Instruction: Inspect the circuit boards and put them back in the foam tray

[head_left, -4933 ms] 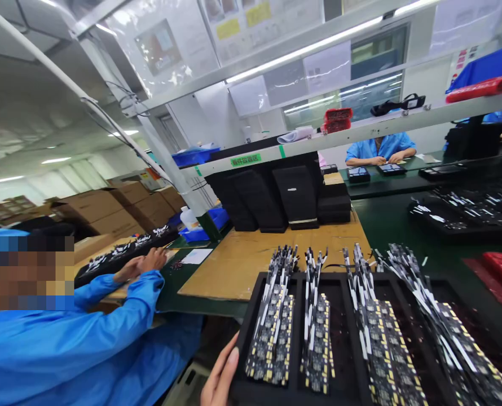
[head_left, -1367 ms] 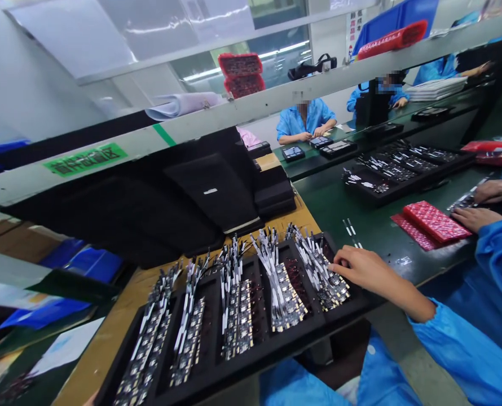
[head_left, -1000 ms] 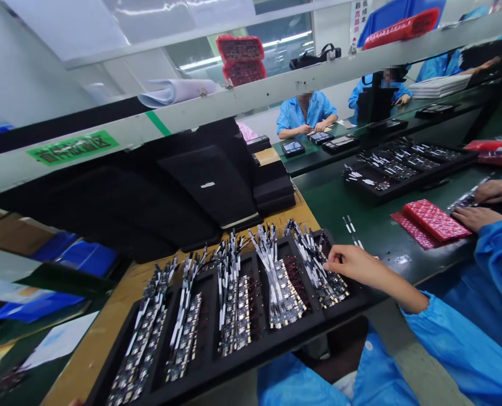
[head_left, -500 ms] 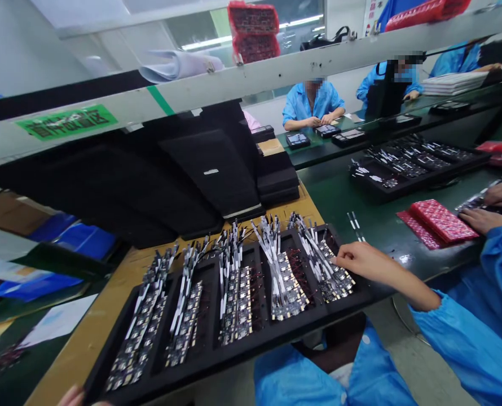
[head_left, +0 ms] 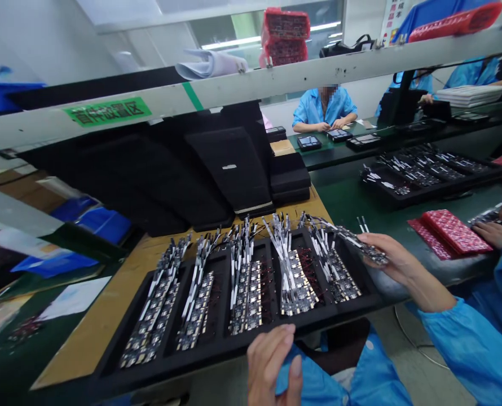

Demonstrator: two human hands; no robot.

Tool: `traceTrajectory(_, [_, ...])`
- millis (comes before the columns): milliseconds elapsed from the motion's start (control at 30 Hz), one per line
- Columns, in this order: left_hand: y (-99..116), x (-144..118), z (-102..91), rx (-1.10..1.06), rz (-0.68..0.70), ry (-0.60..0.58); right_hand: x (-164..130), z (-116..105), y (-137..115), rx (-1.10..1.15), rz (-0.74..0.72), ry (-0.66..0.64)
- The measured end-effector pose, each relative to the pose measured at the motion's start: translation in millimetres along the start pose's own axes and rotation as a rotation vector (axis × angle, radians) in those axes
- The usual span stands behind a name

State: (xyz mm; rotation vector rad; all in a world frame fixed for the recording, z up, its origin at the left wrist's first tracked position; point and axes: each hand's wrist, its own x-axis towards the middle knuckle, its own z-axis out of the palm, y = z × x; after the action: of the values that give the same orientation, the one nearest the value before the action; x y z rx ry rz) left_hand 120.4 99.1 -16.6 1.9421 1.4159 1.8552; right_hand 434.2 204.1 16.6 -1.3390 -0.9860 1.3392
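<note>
At the right end of the black slotted tray [head_left: 217,352], the right hand [head_left: 392,260] is closed on a strip of small circuit boards [head_left: 363,248], lifted clear of the last slot and held level just above the tray's right edge. White ribbon tails stick up from the packed boards [head_left: 293,282] in the slots, leaning over one another, and the lifted strip passes right above them. The left hand [head_left: 272,363] hovers at the tray's near edge with its fingers loosely apart and curled, gripping nothing; whether a fingertip touches the rim I cannot tell.

The likeliest trouble, as I judge it, is snagging: the tails in the last two slots cross, so drawing the strip sideways could hook a neighbour and drag it out of its row. The strip is long and pinched near one end only, so it may sag or twist and drop onto the green bench [head_left: 348,200] or into the gap beyond the tray's right edge. The tray itself overhangs the near edge of the wooden board [head_left: 107,316] beneath it, and nothing visibly pins it; a pull from a caught tail, with the left hand not clamped on, could tip or slide the whole load toward the lap. A co-worker's hands [head_left: 494,231] work near the red trays [head_left: 456,231] at the bench's right side, close enough for an elbow clash.
</note>
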Motion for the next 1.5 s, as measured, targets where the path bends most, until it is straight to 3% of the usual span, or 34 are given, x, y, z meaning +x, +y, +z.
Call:
traceTrajectory(67, [1,-1,3.3,-0.018,0.046,-0.016,-7,8,-2,0.087,-0.053,0.058])
traceTrajectory(167, [-2,2,-1.5,-0.054,0.006,-0.149,-17,25,-3,0.167,-0.083,0.108])
traceTrajectory(300, [-1,20,-11.1,-0.219,-0.292,-0.513,-28,57,5,0.098,-0.032,-0.038])
traceTrajectory(400, [7,40,-9.4,-0.527,-0.595,-0.706,-30,86,20,-0.047,-0.087,-0.202])
traceTrajectory(500, [17,58,-1.4,-0.687,-0.835,-0.736,-18,114,44,-0.069,-0.207,-0.265])
traceTrajectory(600, [18,67,4.0,-0.668,-0.897,-0.709,0,129,64,-0.083,-0.319,-0.333])
traceTrajectory(700, [6,71,-0.9,-0.640,-0.883,-0.671,11,114,61,-0.244,-0.325,-0.349])
traceTrajectory(867, [-29,86,-28.0,-0.424,-0.875,-0.500,21,30,38,-0.421,-0.372,-0.008])
traceTrajectory(1000, [-45,102,-42.6,-0.274,-0.904,-0.551,36,-19,51,-0.592,-0.353,-0.047])
traceTrajectory(1067, [-44,105,-45.2,-0.228,-0.874,-0.531,40,-24,63,-0.693,-0.332,-0.074])
traceTrajectory(1200, [-37,102,-47.8,-0.112,-0.667,-0.279,39,-11,77,-0.762,-0.408,-0.072])
traceTrajectory(1267, [-34,101,-48.7,-0.072,-0.613,-0.219,36,-2,75,-0.784,-0.444,-0.041])
traceTrajectory(1500, [-38,103,-45.5,-0.142,-0.823,-0.481,26,17,41,-0.970,-0.191,-0.027])
